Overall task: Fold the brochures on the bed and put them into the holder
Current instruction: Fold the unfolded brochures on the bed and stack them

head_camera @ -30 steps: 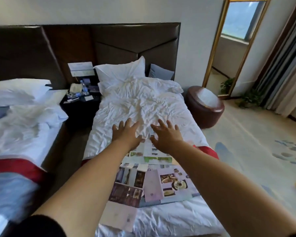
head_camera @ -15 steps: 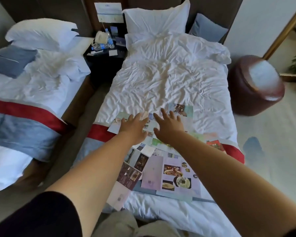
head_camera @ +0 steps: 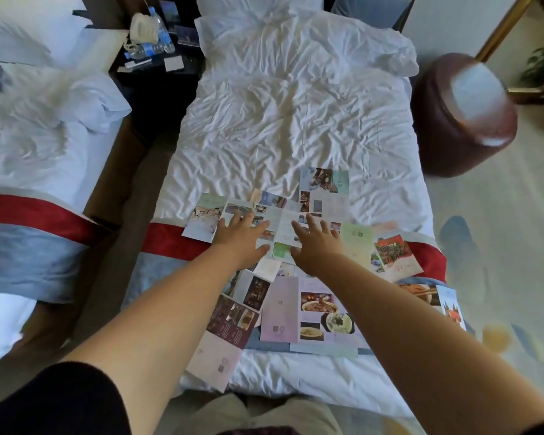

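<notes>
daylight, soft | glare: ottoman point(head_camera: 478, 86) top | edges: blurred, wide-angle bend

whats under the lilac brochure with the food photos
A pale blue sheet sticks out from under the lilac brochure at its near edge, over the bed's grey-blue runner. How far that sheet reaches, or anything else beneath, is covered.

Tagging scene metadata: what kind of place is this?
Probably a twin hotel room: the bed and left bed wear matching red runners, a nightstand with water bottles stands between them, and brochures lie spread on the bed.
</notes>
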A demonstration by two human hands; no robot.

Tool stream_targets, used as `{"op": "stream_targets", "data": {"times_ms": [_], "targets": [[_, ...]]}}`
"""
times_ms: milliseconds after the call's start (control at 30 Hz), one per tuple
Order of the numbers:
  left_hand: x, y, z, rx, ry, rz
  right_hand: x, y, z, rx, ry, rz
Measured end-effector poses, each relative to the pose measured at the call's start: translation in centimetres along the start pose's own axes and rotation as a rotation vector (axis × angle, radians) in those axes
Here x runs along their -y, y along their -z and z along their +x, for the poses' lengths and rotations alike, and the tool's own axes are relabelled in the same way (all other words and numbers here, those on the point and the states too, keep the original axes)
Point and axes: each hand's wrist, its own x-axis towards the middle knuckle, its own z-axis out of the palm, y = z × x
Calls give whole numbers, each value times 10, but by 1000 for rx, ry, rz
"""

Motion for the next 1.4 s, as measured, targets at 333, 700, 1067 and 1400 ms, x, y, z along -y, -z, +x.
{"op": "stream_targets", "data": {"times_ms": [333,700,1067,1400], "targets": [[18,-73,71,116,-64,23,-18,-72,55,89,-80,43],[11,-169,147,295,-30,-52,-17,-156,134,233,-44,65],[9,-272,200,381,109,-186,-15,-233,204,314,-20,71],[-6,-326,228,313,255,-278,-35,-280,243,339,35,-58]]}}
